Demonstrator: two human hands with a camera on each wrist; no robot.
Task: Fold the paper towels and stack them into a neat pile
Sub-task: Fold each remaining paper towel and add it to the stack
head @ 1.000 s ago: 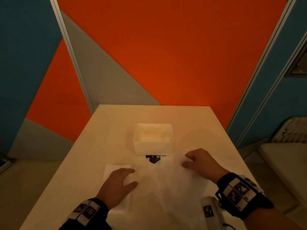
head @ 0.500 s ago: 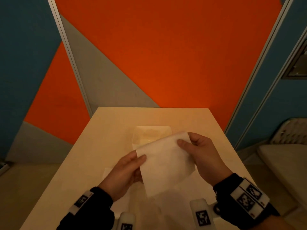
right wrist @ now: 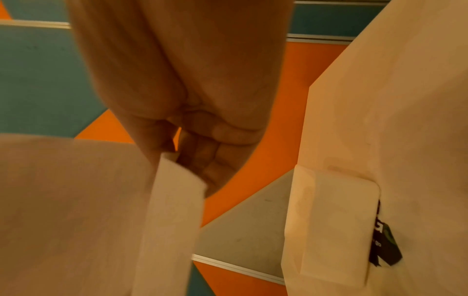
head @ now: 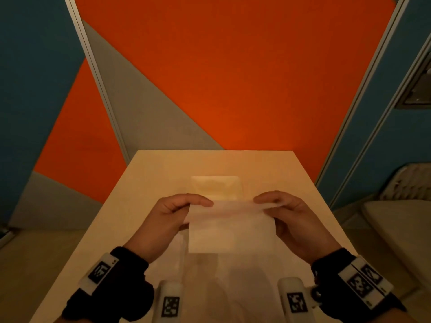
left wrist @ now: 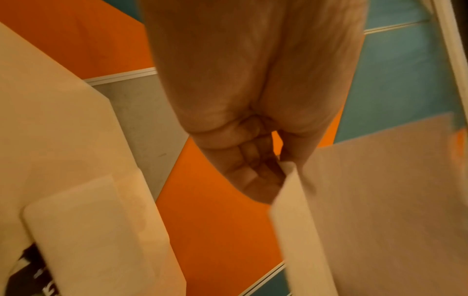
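A white paper towel (head: 229, 227) hangs folded over in the air above the table, level and facing me. My left hand (head: 173, 214) pinches its upper left corner and my right hand (head: 283, 212) pinches its upper right corner. The left wrist view shows my left hand (left wrist: 273, 160) with the thumb and fingers closed on the paper towel (left wrist: 367, 210) edge. In the right wrist view my right hand (right wrist: 174, 156) pinches the paper towel (right wrist: 76, 210) the same way. More white paper (head: 177, 250) lies flat on the table under the hands.
A white rectangular container (head: 217, 186) sits mid-table just beyond the hands, also seen as the container (left wrist: 96, 230) and container (right wrist: 329, 226) with a dark label beside it. The beige table (head: 163, 173) ends at an orange, grey and blue wall. A chair (head: 401, 224) stands at right.
A second ago both hands lay on paper flat on the table. They lifted one towel, held it tilted, and now hold it level by its two top corners.
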